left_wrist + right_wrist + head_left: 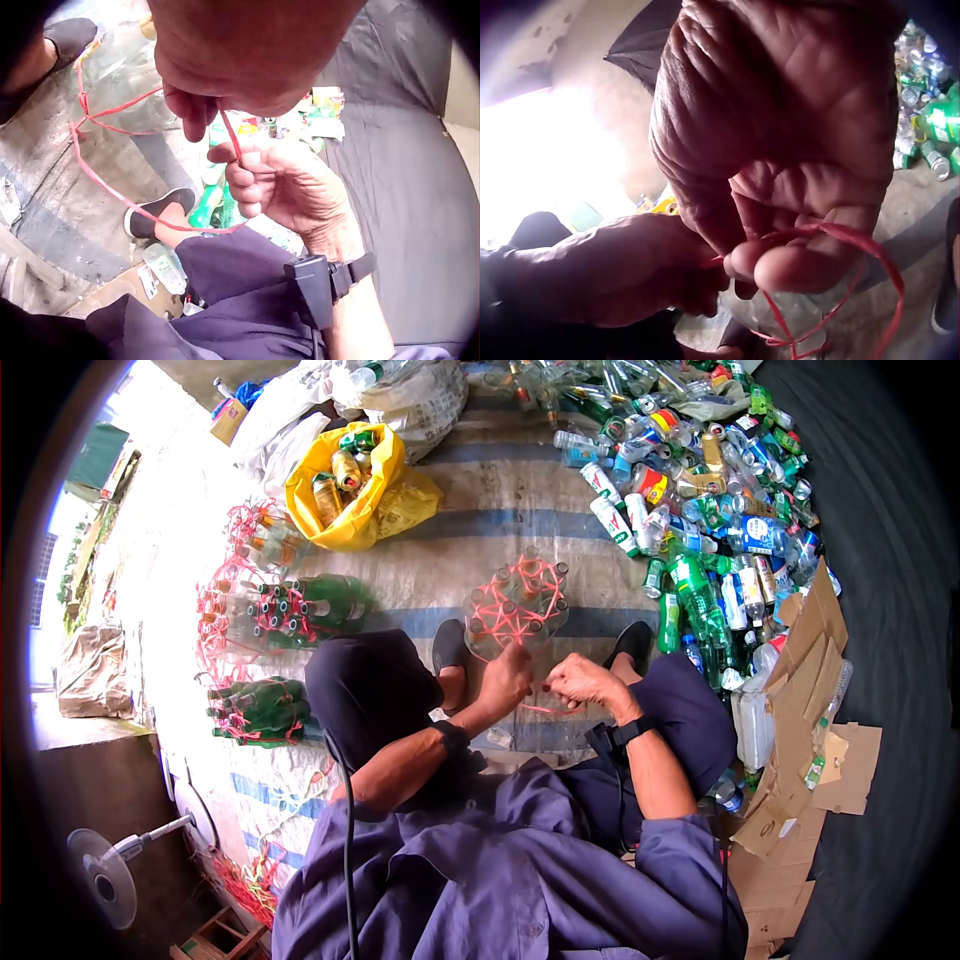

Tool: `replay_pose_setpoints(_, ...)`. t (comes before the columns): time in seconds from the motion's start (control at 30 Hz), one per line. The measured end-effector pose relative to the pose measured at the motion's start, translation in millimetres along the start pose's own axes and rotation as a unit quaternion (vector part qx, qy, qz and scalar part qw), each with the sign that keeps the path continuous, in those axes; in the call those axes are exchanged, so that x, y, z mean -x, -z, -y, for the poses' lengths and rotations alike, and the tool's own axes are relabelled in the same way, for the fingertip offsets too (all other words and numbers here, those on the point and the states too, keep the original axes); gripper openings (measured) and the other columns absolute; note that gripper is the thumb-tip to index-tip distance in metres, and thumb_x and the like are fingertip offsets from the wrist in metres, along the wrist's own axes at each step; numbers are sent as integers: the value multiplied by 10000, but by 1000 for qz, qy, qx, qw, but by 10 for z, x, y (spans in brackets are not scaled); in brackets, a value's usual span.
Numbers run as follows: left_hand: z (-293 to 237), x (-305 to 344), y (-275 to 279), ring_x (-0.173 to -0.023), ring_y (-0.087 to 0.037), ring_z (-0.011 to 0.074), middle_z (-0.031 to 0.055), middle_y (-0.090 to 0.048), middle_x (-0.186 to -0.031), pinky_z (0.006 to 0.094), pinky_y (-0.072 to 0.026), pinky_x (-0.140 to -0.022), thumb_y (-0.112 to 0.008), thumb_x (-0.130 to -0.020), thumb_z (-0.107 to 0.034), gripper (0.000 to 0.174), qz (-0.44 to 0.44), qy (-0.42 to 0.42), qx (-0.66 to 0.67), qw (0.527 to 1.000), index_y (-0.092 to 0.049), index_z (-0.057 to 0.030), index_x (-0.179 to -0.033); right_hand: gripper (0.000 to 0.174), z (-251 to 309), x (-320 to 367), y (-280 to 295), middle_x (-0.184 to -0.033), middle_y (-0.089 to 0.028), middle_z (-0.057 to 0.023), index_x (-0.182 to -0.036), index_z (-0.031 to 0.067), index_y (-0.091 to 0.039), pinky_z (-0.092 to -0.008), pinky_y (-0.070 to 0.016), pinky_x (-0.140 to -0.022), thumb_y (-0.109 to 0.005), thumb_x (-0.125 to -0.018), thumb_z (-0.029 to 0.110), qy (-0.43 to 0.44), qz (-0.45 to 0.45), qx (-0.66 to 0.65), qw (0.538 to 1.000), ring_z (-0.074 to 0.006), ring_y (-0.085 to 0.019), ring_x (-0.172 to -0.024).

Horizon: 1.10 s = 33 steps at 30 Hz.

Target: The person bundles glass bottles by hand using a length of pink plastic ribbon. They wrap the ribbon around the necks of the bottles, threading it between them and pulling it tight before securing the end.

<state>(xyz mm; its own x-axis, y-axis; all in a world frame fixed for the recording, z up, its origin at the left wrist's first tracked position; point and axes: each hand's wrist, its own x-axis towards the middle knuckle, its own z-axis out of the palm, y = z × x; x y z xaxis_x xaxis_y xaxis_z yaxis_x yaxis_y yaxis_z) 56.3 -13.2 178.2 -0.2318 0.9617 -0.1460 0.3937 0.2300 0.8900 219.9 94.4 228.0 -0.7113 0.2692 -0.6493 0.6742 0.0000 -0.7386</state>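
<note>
A cluster of clear glass bottles stands between the person's feet, laced across the necks with pink-red plastic string. Just in front of it, the left hand pinches a strand of that string. Close beside it the right hand grips the string too, thumb against curled fingers. A short taut length runs between the two hands in the left wrist view. From the right hand, a loose loop hangs and curves back toward the bottles. The left fingertips are partly hidden behind the hand in the left wrist view.
Tied bundles of green bottles and other bottles stand at left. A yellow bag of cans is farther back. Loose bottles and cans pile up at right, beside cardboard. A fan is at lower left.
</note>
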Motion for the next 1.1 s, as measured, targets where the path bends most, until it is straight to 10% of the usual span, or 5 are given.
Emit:
replay_pose_setpoints(0.23, 25, 73, -144, -682, -675, 354, 201, -642, -757, 449, -519, -643, -565, -860, -168, 210, -36, -99, -36, 994, -535, -6, -990, 220, -383, -524, -60, -864, -691, -97, -951, -18, -678, -306, -566, -578, -580, -896, 171, -59, -100, -173, 978, -189, -702, -746)
replay_pose_setpoints(0.3, -131, 162, -122, -722, -653, 416, 222, -644, -794, 497, -512, -637, -533, -862, -100, 200, 22, -18, 17, 999, -507, -4, -1035, 215, -535, -720, -126, -877, -695, -83, -923, 4, -674, -308, -550, -566, -597, -910, 203, 0, -103, -193, 976, -169, -695, -735)
replay_pose_setpoints(0.4, -200, 262, -102, -608, -674, 273, 143, -641, -741, 392, -538, -506, -478, -898, -48, 179, 99, 15, 119, 988, -456, -2, -1070, 180, -91, -612, -148, -741, -633, -28, -901, 10, -680, -250, -468, -518, -609, -915, 174, 14, -90, -403, 911, -97, -593, -614)
replay_pose_setpoints(0.73, -243, 151, 36, -771, -645, 365, 144, -658, -876, 463, -506, -682, -621, -872, -192, 232, 11, -38, -102, 994, -559, -72, -1062, 154, -163, -804, -170, -585, -491, 31, -818, 1, -690, -256, -249, -380, -647, -818, 148, -63, -235, -357, 902, -53, -370, -439)
replay_pose_setpoints(1.1, 181, -354, 83, -910, -553, 365, 141, -636, -928, 478, -428, -747, -652, -774, -151, 291, -110, -110, -205, 966, -582, -50, -1037, 239, -295, -851, -254, -547, -501, 16, -621, 18, -595, -320, -358, -467, -616, -789, 187, 85, -320, -175, 927, -120, -469, -494)
